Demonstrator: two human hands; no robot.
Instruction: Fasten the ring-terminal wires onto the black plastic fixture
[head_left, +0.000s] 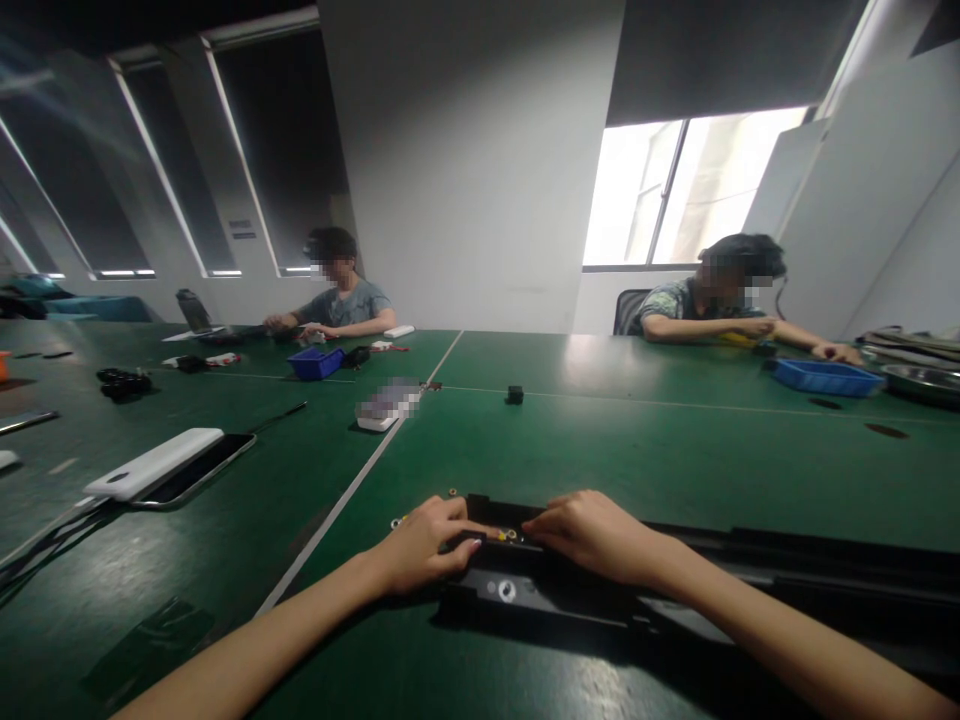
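Note:
A long black metal channel (555, 585) lies across the table in front of me, its left end under my hands. My left hand (429, 540) is closed at that end, with index finger and thumb around a short wire with a yellow-sleeved ring terminal (511, 535). Past the back of this hand, another ring terminal (396, 524) pokes out at the left. My right hand (592, 530) reaches into the channel, fingers pressed together just right of the terminal. Whatever its fingertips hold is hidden.
Behind the channel's left end lies a small brass-coloured ring (452, 492). A small black block (514, 395) sits farther back. White power bank (161, 463) and phone (202, 472) lie left. Two people work across the green table (675, 450), near blue trays (825, 378).

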